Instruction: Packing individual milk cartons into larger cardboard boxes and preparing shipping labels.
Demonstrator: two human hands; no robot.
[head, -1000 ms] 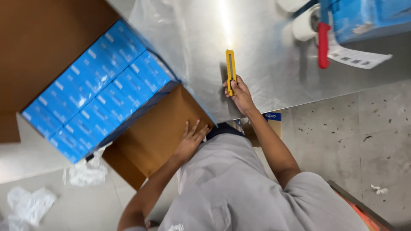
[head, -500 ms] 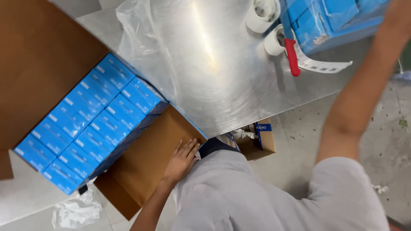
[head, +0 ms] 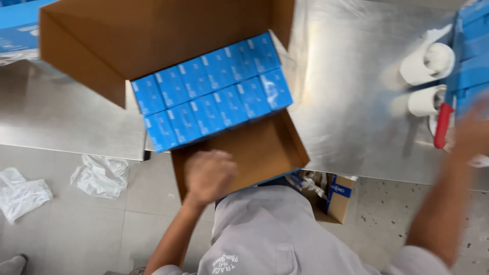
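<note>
An open brown carton (head: 153,35) stands on a steel table (head: 351,91) and is packed with rows of small blue boxes (head: 214,94). My left hand (head: 210,175) rests on the carton's near flap (head: 265,147), at its front left corner. Its fingers look curled, and motion blur hides whether they grip the flap. My right hand (head: 471,133) is a blur at the far right, just beside a red-handled tape dispenser (head: 442,126). I cannot tell whether that hand holds anything.
Two white tape rolls (head: 427,63) lie on the table at the right, next to a stack of blue packs (head: 473,56). A small box (head: 336,196) sits on the floor under the table edge. Crumpled plastic wrap (head: 99,175) lies on the floor at the left.
The view has swung so that the carton now sits upright in the middle. My right arm moved from the yellow cutter to the red-handled dispenser. My left hand stays on the flap, fingers now curled.
</note>
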